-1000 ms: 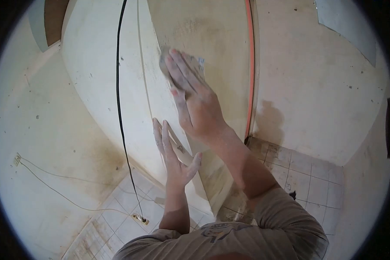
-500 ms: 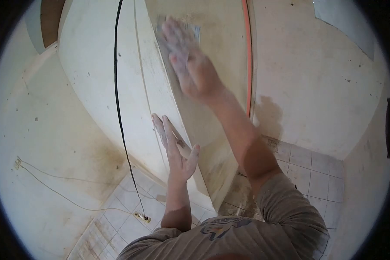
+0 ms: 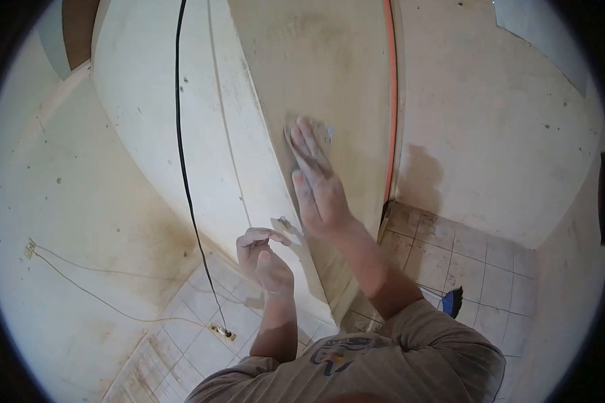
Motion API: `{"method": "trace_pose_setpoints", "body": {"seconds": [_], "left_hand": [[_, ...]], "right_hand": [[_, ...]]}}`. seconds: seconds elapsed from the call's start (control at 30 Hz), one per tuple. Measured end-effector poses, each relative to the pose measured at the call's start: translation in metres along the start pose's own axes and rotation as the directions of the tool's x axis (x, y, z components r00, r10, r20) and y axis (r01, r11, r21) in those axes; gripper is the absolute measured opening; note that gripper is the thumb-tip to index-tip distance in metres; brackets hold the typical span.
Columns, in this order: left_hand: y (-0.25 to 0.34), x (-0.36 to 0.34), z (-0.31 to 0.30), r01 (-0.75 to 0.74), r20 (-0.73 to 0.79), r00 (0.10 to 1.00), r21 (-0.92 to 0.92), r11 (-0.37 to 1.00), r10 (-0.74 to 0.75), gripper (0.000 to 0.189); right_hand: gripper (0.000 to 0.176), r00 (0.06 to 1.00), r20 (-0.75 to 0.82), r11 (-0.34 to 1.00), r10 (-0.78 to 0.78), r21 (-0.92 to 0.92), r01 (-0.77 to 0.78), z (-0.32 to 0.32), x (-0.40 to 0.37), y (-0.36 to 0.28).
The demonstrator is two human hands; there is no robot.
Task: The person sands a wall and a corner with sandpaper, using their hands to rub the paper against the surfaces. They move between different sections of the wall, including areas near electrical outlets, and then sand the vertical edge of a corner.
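My right hand (image 3: 319, 185), coated in pale dust, lies with its fingers flat against the beige side of the wall column (image 3: 356, 80). Under the fingers it presses a thin sheet of sandpaper (image 3: 330, 132), whose edges stick out on both sides of the fingertips; most of it is hidden. Lower down, my left hand (image 3: 265, 258) hovers by the column's white face (image 3: 215, 168). Its dusty fingers are loosely bent, thumb apart, with nothing in them.
A black cable (image 3: 181, 134) hangs down the white face to a socket block (image 3: 223, 332) on the tiled floor (image 3: 450, 262). A thin cord runs from it to a wall outlet (image 3: 29, 249). An orange pipe (image 3: 391, 101) runs up the column's right edge. A blue object (image 3: 452, 302) shows beside my right sleeve.
My right hand has slid down the column with the sandpaper. My left hand's fingers, stretched upward before, are now bent. The blue object has come into view by my sleeve.
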State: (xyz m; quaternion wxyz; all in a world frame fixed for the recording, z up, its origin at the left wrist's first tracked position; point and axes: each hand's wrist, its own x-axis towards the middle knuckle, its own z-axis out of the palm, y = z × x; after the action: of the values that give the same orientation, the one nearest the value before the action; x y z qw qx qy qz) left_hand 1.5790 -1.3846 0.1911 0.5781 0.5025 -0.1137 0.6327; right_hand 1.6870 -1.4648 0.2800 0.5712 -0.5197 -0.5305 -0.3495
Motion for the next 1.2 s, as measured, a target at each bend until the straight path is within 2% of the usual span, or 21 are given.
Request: {"method": "trace_pose_setpoints", "body": {"seconds": [0.07, 0.13, 0.2, 0.23, 0.27, 0.33, 0.4, 0.5, 0.6, 0.67, 0.73, 0.77, 0.83, 0.9, 1.0, 1.03, 1.1, 1.17, 1.2], "left_hand": [[0.005, 0.004, -0.002, 0.03, -0.005, 1.0, -0.034, 0.999, -0.03, 0.038], [0.011, 0.006, -0.005, 0.064, -0.019, 0.998, -0.061, 0.996, -0.065, 0.039], [0.015, 0.01, -0.011, 0.093, -0.007, 0.996, -0.027, 0.995, -0.093, 0.04], [0.017, 0.012, -0.015, 0.102, -0.004, 0.995, -0.01, 0.995, -0.102, 0.041], [0.02, 0.013, -0.019, 0.113, 0.018, 0.993, 0.013, 0.994, -0.113, 0.042], [0.025, 0.017, -0.027, 0.131, 0.07, 0.988, 0.057, 0.99, -0.135, 0.043], [0.018, 0.013, -0.036, 0.163, 0.053, 0.984, 0.099, 0.982, -0.168, 0.046], [0.013, -0.003, -0.038, 0.26, -0.009, 0.965, 0.121, 0.958, -0.261, 0.04], [0.015, -0.02, -0.025, 0.275, -0.061, 0.961, 0.171, 0.946, -0.268, 0.034], [0.004, -0.028, -0.007, 0.256, -0.126, 0.963, 0.168, 0.952, -0.237, 0.026], [-0.001, -0.038, 0.015, 0.279, -0.203, 0.949, 0.192, 0.941, -0.241, 0.023], [-0.001, -0.042, 0.027, 0.292, -0.205, 0.945, 0.185, 0.938, -0.253, 0.019], [0.004, -0.051, 0.046, 0.236, -0.182, 0.963, 0.202, 0.951, -0.2, 0.018], [0.014, -0.064, 0.052, 0.175, -0.144, 0.979, 0.219, 0.96, -0.145, 0.018], [0.025, -0.083, 0.055, 0.292, -0.227, 0.945, 0.257, 0.921, -0.236, 0.016], [0.025, -0.087, 0.055, 0.315, -0.258, 0.937, 0.319, 0.894, -0.238, 0.026], [0.023, -0.094, 0.048, 0.305, -0.308, 0.926, 0.261, 0.916, -0.221, 0.036], [0.019, -0.1, 0.045, 0.263, -0.338, 0.925, 0.233, 0.936, -0.176, 0.051], [0.02, -0.099, 0.042, 0.218, -0.334, 0.933, 0.221, 0.951, -0.136, 0.051]], "right_hand": [[0.051, 0.998, 0.002, 0.997, -0.07, -0.028, 0.07, -0.003, 0.039, 0.006], [0.047, 0.977, -0.053, 0.978, -0.208, -0.021, 0.207, -0.006, 0.089, 0.009], [0.043, 0.961, -0.084, 0.965, -0.262, -0.019, 0.261, -0.009, 0.135, 0.013], [0.043, 0.997, -0.04, 0.998, -0.061, 0.017, 0.061, -0.014, 0.142, 0.006], [0.044, 0.99, 0.013, 0.989, 0.138, 0.042, -0.139, -0.023, 0.148, 0.001], [0.045, 0.987, 0.031, 0.986, 0.156, 0.048, -0.157, -0.022, 0.144, 0.004], [0.043, 0.979, -0.026, 0.979, -0.204, 0.016, 0.205, -0.016, 0.119, 0.014], [0.044, 0.99, -0.001, 0.987, -0.14, 0.085, 0.139, -0.013, 0.032, 0.04], [0.045, 0.999, 0.022, 0.994, -0.035, 0.101, 0.032, -0.006, -0.068, 0.063], [0.045, 0.999, 0.039, 0.998, 0.012, 0.066, -0.014, -0.007, -0.09, 0.072], [0.045, 0.99, 0.103, 0.987, -0.098, 0.134, 0.084, -0.017, -0.049, 0.061], [0.045, 0.974, 0.14, 0.974, -0.176, 0.169, 0.152, -0.025, -0.014, 0.057], [0.047, 0.925, 0.118, 0.923, -0.361, 0.184, 0.337, -0.03, 0.057, 0.05], [0.051, 0.872, 0.08, 0.872, -0.484, 0.128, 0.472, -0.029, 0.122, 0.045], [0.057, 0.844, 0.048, 0.836, -0.533, -0.119, 0.535, -0.025, 0.186, 0.046], [0.055, 0.853, -0.012, 0.852, -0.522, -0.062, 0.521, -0.023, 0.184, 0.043], [0.052, 0.861, -0.122, 0.862, -0.494, 0.059, 0.503, -0.013, 0.159, 0.041], [0.053, 0.889, -0.031, 0.885, -0.457, 0.079, 0.458, -0.016, 0.116, 0.053], [0.053, 0.905, 0.015, 0.902, -0.426, 0.081, 0.424, -0.018, 0.09, 0.058]]}}
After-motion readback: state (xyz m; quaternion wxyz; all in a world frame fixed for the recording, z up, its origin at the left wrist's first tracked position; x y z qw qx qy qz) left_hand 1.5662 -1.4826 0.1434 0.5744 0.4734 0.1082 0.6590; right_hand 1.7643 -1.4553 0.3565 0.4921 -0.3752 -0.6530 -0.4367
